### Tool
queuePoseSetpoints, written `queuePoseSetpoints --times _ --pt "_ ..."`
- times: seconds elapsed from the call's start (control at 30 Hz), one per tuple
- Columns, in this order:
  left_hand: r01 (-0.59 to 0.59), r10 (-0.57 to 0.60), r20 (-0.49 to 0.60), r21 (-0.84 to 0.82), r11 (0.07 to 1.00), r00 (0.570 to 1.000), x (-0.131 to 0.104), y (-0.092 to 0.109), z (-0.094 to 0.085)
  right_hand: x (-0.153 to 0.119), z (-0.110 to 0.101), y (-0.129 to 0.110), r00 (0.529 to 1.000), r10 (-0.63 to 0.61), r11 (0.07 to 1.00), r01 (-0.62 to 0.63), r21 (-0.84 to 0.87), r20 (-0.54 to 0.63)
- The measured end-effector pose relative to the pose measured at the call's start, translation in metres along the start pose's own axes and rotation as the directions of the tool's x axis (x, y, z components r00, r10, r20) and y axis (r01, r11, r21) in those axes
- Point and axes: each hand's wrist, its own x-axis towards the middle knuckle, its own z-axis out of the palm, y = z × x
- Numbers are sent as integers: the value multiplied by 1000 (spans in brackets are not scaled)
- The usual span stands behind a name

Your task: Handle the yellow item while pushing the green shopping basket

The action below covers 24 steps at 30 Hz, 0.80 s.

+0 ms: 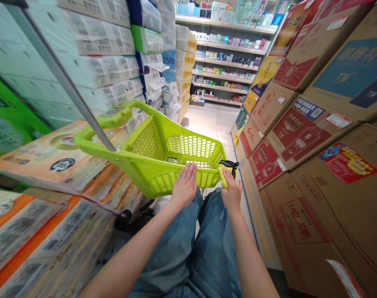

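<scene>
Has a lime-green shopping basket [135, 165] ahead at 11 to 12 o'clock, just beyond denim trousers [219, 219] bent at the knees. Lays the left hand [185, 184] at 12 o'clock on or just over the near rim, open, fingers straight and together. Holds a small yellow pouch [223, 179] with black trim in the right hand [232, 188], fingers lapped over the front, near 1 o'clock, at the basket's right end; cannot tell whether touching it or just beside. Faces, round about, a slanting grey metal bar [83, 105] meeting the basket's rim at 10 o'clock, stacked wrapped packs [114, 68] at 10 to 11, brown cartons [356, 248] at 1 to 3, and stocked shelves [232, 47] far off at 12.
</scene>
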Motion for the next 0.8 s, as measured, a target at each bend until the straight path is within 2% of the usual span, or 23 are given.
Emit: queuePoseSetpoints --times 0.07,0.17,0.23,0.33,0.43,0.5,0.6,0.73,0.8 --pt "0 0 8 4 1000 1000 0 0 -1 2 1 2 997 68 998 -68 10 -26" --pt "-1 1 8 5 1000 1000 0 0 -1 2 9 -17 993 99 995 -99 -2 -71" --pt "-5 5 1 1 1000 1000 0 0 -1 0 17 -41 997 42 999 -42 -8 -65" --pt "-21 20 -13 -14 1000 1000 0 -2 1 -3 28 -76 994 -111 994 111 6 22" --pt "-29 28 -12 -20 999 1000 0 -3 2 -5 30 -90 973 -218 976 216 24 70" --pt "-18 18 -9 -11 1000 1000 0 -2 1 -6 27 -83 966 -248 969 247 25 67" --pt "-6 6 -10 7 1000 1000 0 -1 0 -6 18 -54 973 -226 974 226 17 42" --pt "-5 5 -6 14 1000 1000 0 0 0 -1 4 -8 997 -80 997 80 14 -3" --pt "-4 4 -10 10 1000 1000 0 0 1 2 0 4 1000 -4 1000 4 20 -7"
